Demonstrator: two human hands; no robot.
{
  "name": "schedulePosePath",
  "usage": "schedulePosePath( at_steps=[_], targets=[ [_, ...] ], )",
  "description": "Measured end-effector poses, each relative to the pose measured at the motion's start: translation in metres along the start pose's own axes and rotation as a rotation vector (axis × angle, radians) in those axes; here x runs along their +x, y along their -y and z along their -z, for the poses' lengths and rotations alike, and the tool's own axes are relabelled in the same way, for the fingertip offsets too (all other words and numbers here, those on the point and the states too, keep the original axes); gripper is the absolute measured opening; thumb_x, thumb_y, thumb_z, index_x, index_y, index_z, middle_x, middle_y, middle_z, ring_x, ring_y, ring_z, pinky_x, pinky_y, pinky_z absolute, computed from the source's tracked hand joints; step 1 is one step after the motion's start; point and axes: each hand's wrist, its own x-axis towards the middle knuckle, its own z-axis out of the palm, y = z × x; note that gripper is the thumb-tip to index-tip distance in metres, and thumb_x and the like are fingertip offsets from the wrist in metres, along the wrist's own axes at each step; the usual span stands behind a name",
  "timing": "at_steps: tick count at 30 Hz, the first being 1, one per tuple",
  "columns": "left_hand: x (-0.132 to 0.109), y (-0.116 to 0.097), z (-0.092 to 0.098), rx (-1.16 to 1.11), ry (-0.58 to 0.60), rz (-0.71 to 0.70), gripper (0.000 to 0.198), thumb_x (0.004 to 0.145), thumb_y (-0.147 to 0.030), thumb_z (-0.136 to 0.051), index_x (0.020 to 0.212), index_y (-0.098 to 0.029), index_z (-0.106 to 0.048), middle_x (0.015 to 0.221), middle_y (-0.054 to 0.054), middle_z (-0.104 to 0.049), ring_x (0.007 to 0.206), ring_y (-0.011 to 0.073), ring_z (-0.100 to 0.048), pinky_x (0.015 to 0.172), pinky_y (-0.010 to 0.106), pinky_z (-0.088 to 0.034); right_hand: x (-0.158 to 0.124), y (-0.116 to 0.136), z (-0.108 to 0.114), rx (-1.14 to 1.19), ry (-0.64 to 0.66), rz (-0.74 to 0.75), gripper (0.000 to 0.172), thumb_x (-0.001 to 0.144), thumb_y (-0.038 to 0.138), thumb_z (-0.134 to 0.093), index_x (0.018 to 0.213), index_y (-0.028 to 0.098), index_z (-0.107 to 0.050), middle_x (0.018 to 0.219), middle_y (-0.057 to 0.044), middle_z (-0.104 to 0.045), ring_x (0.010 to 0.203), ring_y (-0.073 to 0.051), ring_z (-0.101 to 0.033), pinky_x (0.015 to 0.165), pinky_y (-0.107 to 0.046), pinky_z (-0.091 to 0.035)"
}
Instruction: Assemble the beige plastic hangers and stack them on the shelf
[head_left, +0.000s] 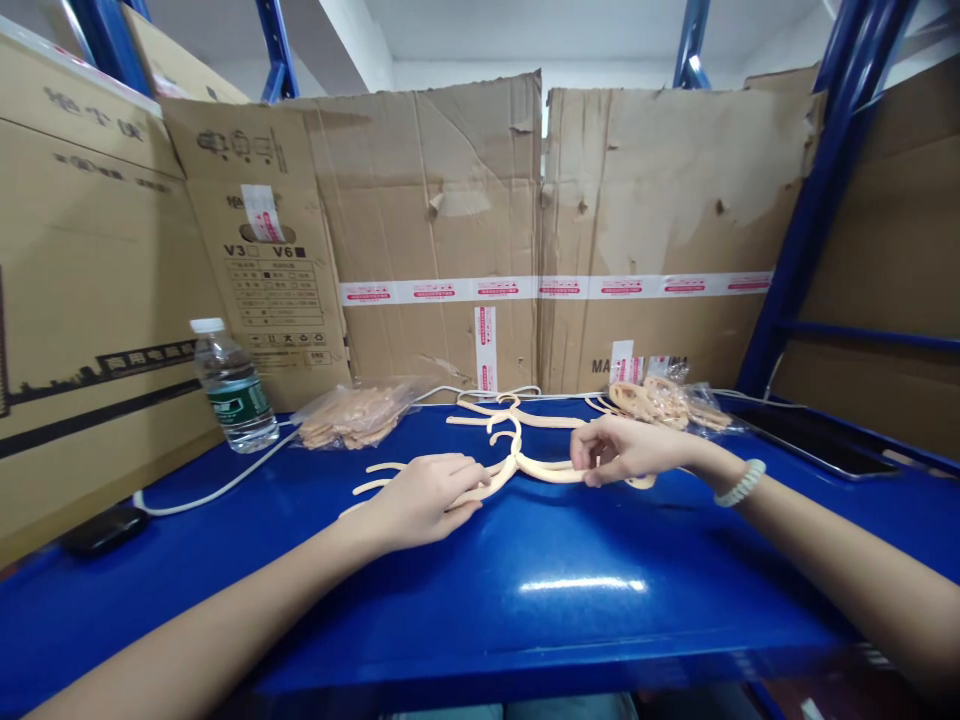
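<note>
Several cream hangers lie on the blue table, their hooks pointing toward the back. My left hand (427, 500) is closed round the left arm of the nearest hanger (551, 470). On its right arm, my right hand (626, 448) grips with thumb and fingers. Behind it lies another cream hanger (551, 421), its hook beside the white cable. More curved hanger ends (371, 486) stick out left of my left hand. A pale beaded band circles my right wrist.
A water bottle (236, 390) and a bag of cream pieces (352, 415) stand back left. Another bag (667, 402) and a phone (817, 440) lie right. A black device (105, 530) sits left. Cardboard (442, 230) walls the back of the blue table (525, 600).
</note>
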Motion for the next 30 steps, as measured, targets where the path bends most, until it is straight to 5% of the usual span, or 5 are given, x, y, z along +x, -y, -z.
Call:
schedulePosePath(
  at_steps=[10, 21, 25, 30],
  targets=[
    [0.002, -0.006, 0.002, 0.040, 0.073, 0.019, 0.020, 0.092, -0.020, -0.040, 0.095, -0.020, -0.060, 0.090, 0.006, -0.062, 0.083, 0.0198, -0.055, 0.073, 0.030, -0.039, -0.001, 0.002, -0.005, -0.356, -0.003, -0.024, 0.017, 0.071, 0.031, -0.069, 0.077, 0.016, -0.067, 0.067, -0.001, -0.062, 0.060, -0.013, -0.055, 0.055, -0.022, -0.041],
    [0.001, 0.006, 0.001, 0.092, 0.105, 0.116, 0.025, 0.093, -0.022, -0.038, 0.109, -0.020, -0.058, 0.103, 0.008, -0.061, 0.094, 0.0223, -0.054, 0.081, 0.033, -0.041, -0.003, -0.003, 0.010, -0.346, -0.079, -0.078, 0.018, 0.080, 0.033, -0.059, 0.085, 0.016, -0.060, 0.069, -0.002, -0.062, 0.062, -0.014, -0.056, 0.054, -0.023, -0.039],
    [-0.005, 0.019, 0.009, 0.049, 0.150, 0.161, 0.036, 0.089, -0.030, -0.047, 0.124, -0.021, -0.052, 0.117, 0.010, -0.058, 0.103, 0.0255, -0.053, 0.088, 0.036, -0.041, -0.010, -0.003, 0.021, -0.393, -0.136, -0.115, 0.024, 0.081, 0.035, -0.058, 0.094, 0.015, -0.058, 0.070, -0.002, -0.060, 0.062, -0.015, -0.056, 0.053, -0.023, -0.039],
    [-0.013, 0.041, 0.022, -0.057, 0.242, 0.243, 0.042, 0.083, -0.038, -0.054, 0.122, -0.021, -0.056, 0.117, 0.010, -0.059, 0.105, 0.0263, -0.054, 0.091, 0.035, -0.040, -0.010, -0.005, 0.018, -0.465, -0.057, -0.179, 0.044, 0.076, 0.039, -0.064, 0.112, 0.015, -0.055, 0.072, -0.001, -0.060, 0.061, -0.015, -0.055, 0.052, -0.023, -0.036]
  ],
)
